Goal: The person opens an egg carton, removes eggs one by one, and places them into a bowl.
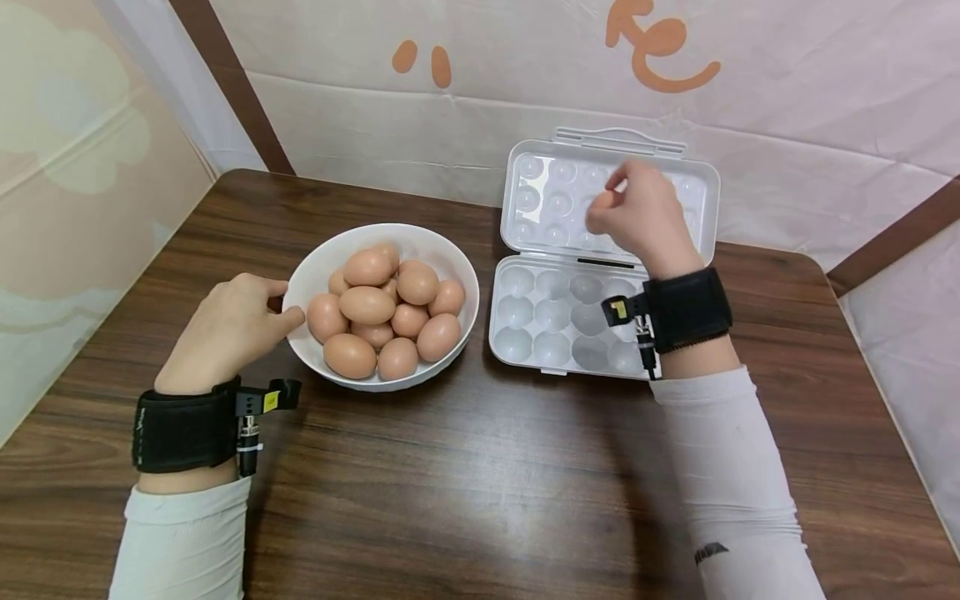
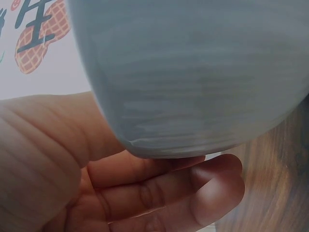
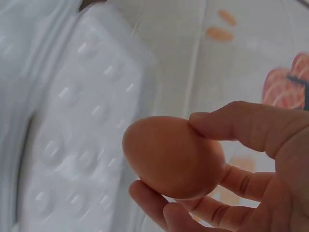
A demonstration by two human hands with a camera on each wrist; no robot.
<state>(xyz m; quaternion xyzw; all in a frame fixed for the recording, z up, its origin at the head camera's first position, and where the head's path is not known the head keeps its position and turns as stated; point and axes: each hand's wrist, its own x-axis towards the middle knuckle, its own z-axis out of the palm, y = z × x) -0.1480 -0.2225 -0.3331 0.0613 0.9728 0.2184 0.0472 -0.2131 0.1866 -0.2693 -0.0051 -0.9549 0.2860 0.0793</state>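
In the head view, a white bowl (image 1: 382, 386) heaped with brown eggs (image 1: 367, 306) stands left of centre. My left hand (image 1: 228, 325) holds it at its left rim, thumb at the rim; in the left wrist view, curled fingers (image 2: 217, 198) lie by the bowl's outer wall (image 2: 193, 82) and the thumb's tip is hidden behind it. My right hand (image 1: 645, 212) pinches one brown egg (image 3: 174, 157) between thumb and fingers, raised in front of the lid of a white egg box (image 1: 510, 208). Bare round hollows (image 1: 552, 314) show in its lower half; my right wrist covers some.
The bowl and the opened egg box stand side by side on a dark wooden table (image 1: 450, 483). A pale cloth backdrop (image 1: 337, 108) with orange prints hangs close behind the lid. Small camera mounts stick out from both wrists.
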